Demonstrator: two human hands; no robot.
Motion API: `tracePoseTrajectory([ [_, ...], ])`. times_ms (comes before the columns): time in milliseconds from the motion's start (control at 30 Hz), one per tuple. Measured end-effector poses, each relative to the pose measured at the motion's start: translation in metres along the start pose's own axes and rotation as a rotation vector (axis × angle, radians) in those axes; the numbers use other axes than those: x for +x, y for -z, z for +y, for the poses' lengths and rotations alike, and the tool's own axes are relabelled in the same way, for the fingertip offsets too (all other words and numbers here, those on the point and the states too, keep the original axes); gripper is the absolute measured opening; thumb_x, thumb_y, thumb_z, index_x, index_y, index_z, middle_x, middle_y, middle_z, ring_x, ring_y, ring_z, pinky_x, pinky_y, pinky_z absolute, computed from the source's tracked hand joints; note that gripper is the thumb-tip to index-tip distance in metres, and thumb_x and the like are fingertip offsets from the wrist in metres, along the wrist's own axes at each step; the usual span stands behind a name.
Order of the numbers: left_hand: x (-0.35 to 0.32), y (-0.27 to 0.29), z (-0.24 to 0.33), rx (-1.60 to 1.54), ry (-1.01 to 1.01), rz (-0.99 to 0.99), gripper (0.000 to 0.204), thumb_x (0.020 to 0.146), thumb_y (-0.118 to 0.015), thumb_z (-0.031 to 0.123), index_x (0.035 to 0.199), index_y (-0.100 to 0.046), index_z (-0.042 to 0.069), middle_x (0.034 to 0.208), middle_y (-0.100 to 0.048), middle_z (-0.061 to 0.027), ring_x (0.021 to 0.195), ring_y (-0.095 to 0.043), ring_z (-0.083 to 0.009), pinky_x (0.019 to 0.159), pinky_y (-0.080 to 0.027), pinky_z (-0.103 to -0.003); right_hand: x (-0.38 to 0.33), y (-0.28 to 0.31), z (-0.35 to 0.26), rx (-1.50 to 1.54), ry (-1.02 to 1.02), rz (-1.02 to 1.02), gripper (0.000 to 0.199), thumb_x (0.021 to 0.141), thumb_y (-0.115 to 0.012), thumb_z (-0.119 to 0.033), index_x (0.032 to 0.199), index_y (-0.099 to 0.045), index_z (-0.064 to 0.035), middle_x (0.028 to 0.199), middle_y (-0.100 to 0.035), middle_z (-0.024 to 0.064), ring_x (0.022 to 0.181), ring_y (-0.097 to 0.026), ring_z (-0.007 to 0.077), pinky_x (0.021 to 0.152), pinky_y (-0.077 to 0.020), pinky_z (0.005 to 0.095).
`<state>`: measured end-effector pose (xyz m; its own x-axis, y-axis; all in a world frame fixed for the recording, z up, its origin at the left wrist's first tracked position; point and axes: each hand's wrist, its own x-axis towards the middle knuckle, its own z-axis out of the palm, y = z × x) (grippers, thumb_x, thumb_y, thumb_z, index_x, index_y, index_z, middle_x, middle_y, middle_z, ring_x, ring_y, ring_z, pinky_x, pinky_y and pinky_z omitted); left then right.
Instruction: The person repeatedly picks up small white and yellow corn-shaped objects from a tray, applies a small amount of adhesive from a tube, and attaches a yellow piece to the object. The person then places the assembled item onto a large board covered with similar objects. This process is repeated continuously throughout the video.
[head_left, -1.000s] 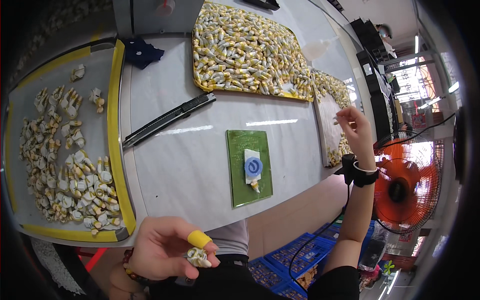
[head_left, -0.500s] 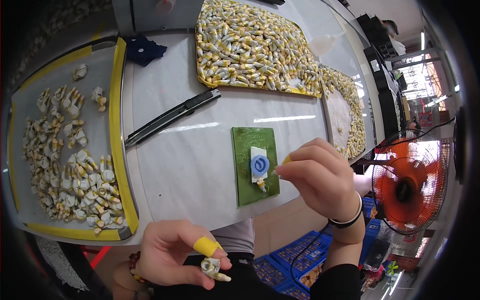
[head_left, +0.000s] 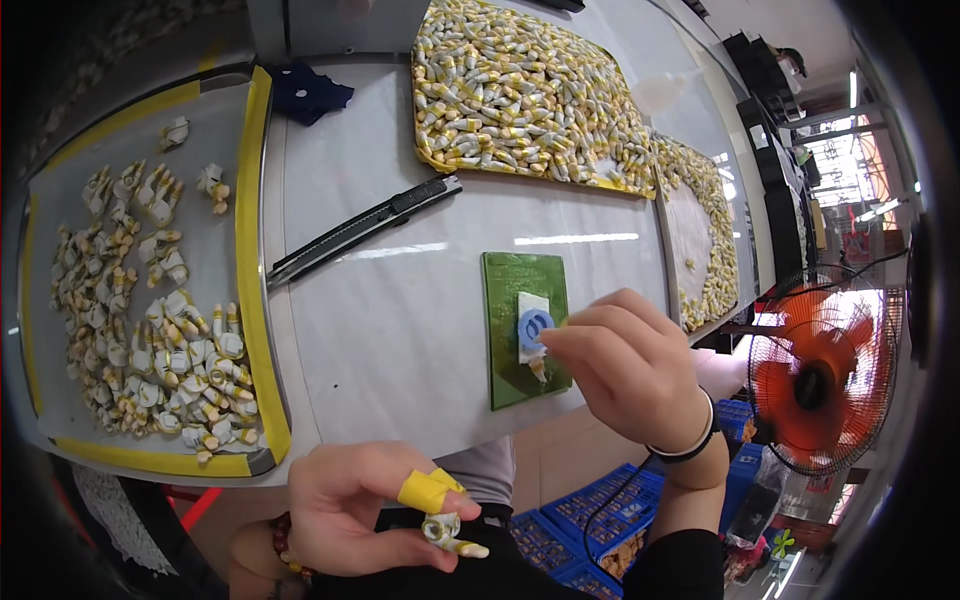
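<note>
Green mat (head_left: 524, 345) near the table's front edge: right hand (head_left: 630, 365) pinches at the blue roll (head_left: 535, 328) there, best kept steady, while the left hand (head_left: 365, 510) grips a small white piece (head_left: 450, 532).

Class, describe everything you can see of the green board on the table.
The green board is a flat, upright rectangle, dark green and slightly glossy, lying on the white table near its front edge. On it sits a small white piece with a blue ring and a pale pointed tip. The right hand reaches over its right side, fingers touching the ring.
</note>
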<state>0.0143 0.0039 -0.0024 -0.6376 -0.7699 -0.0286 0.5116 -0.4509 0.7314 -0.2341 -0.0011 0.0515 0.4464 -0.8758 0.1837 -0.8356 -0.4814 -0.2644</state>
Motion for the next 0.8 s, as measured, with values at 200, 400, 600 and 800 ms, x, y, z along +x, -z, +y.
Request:
tracePoseTrajectory([
  [200, 0.009, 0.003, 0.003, 0.506, -0.302, -0.149, 0.031, 0.065, -0.081, 0.003, 0.089, -0.061, 0.002, 0.085, -0.067, -0.0143, 0.075, -0.064, -0.0234, 0.073, -0.055, -0.035, -0.01, 0.005, -0.034, 0.492, -0.022, 0.237, 0.025, 0.064, -0.071, 0.005, 0.088, -0.066, -0.0003, 0.074, -0.063, 0.0086, 0.064, -0.06, 0.0223, 0.058, -0.0502, 0.0295],
  [400, 0.012, -0.001, 0.002, 0.575, -0.413, -0.135, 0.03, 0.065, -0.08, 0.004, 0.088, -0.061, 0.004, 0.085, -0.067, -0.0134, 0.077, -0.064, -0.0226, 0.073, -0.055, -0.035, -0.013, -0.004, -0.057, 0.579, -0.075, 0.326, 0.021, 0.064, -0.078, -0.004, 0.075, -0.061, -0.0092, 0.07, -0.066, 0.0048, 0.056, -0.061, 0.0174, 0.048, -0.0478, 0.0245],
  [600, 0.012, -0.003, 0.001, 0.645, -0.416, -0.139, 0.027, 0.065, -0.08, 0.005, 0.086, -0.063, 0.003, 0.084, -0.067, -0.0096, 0.075, -0.064, -0.0211, 0.071, -0.056, -0.034, -0.006, 0.005, -0.059, 0.588, -0.023, 0.174, 0.016, 0.066, -0.074, 0.001, 0.076, -0.062, -0.0044, 0.072, -0.065, 0.0082, 0.059, -0.062, 0.02, 0.05, -0.0499, 0.0266],
  [800, 0.013, -0.005, 0.004, 0.786, -0.466, -0.137, 0.024, 0.065, -0.079, 0.007, 0.085, -0.066, 0.002, 0.082, -0.068, -0.0072, 0.073, -0.063, -0.02, 0.069, -0.056, -0.031, 0.0, -0.001, -0.052, 0.668, 0.1, 0.147, 0.016, 0.066, -0.073, 0.004, 0.073, -0.059, 0.0017, 0.072, -0.063, 0.0126, 0.061, -0.061, 0.0233, 0.051, -0.051, 0.0305],
])
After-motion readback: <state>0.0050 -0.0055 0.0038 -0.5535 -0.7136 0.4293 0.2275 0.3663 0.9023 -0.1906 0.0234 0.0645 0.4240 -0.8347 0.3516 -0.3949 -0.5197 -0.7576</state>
